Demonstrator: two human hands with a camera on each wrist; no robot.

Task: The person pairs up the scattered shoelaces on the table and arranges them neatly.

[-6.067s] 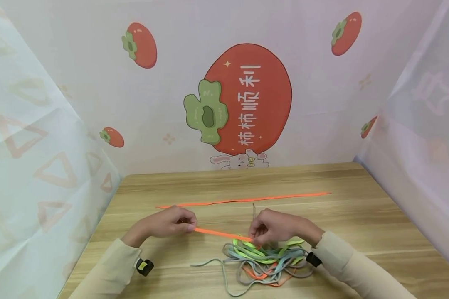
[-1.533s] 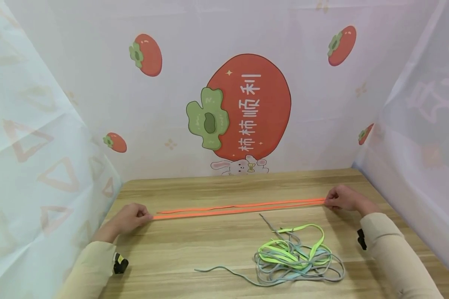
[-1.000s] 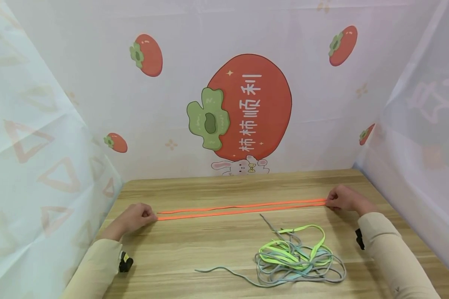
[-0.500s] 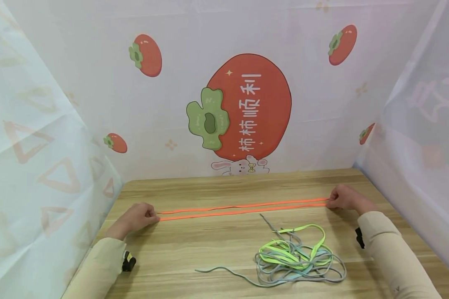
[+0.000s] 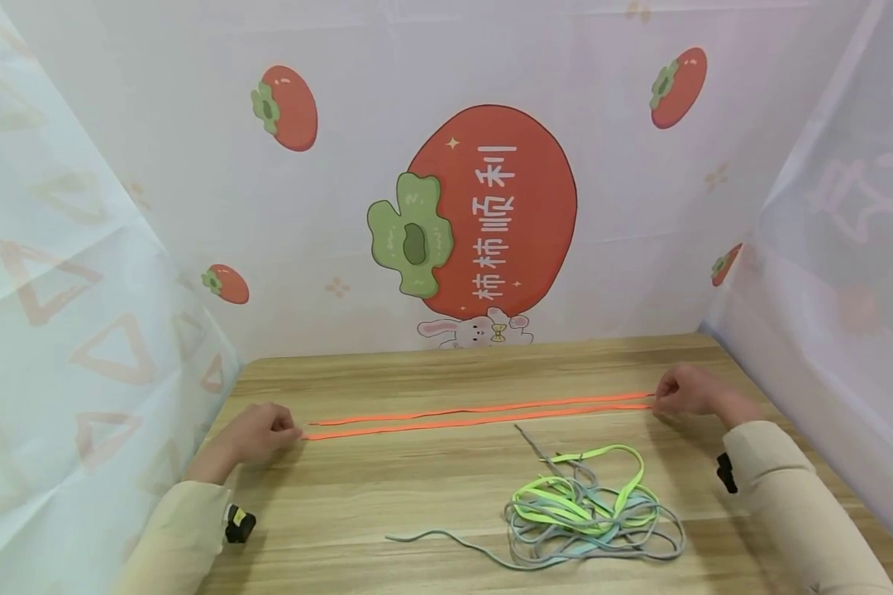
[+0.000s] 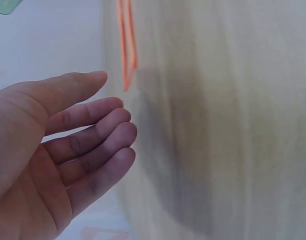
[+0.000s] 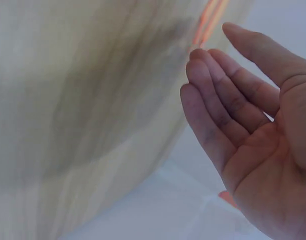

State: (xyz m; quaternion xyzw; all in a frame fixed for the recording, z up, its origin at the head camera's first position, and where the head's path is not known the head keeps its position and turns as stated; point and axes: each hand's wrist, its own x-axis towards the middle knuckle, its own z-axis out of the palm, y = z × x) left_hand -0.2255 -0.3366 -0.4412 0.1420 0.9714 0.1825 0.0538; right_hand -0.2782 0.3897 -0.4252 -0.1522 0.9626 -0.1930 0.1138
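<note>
Two orange shoelaces lie almost parallel across the tabletop, the far shoelace [image 5: 536,405] and the near shoelace [image 5: 417,426]. My left hand [image 5: 256,434] is just beyond their left ends; in the left wrist view its thumb stands apart from loosely bent fingers [image 6: 115,135], with nothing between them. At the opposite ends is my right hand [image 5: 688,392]. The right wrist view shows that thumb apart from the fingers [image 7: 208,115] too, the orange ends showing just past the fingertips. Neither hand holds a lace.
Nearer the front right lies a tangle with a neon green lace [image 5: 628,492], a grey cord [image 5: 673,552] and a pale blue lace [image 5: 591,545]. One blue-grey tail [image 5: 446,535] trails leftward on the wooden table [image 5: 327,529]. Printed sheets enclose the back and sides.
Earlier, both hands stretched the second orange lace above the pile; now it lies beside the first. Since half a second ago, the left hand has drawn back leftward and the right slightly rightward, releasing it.
</note>
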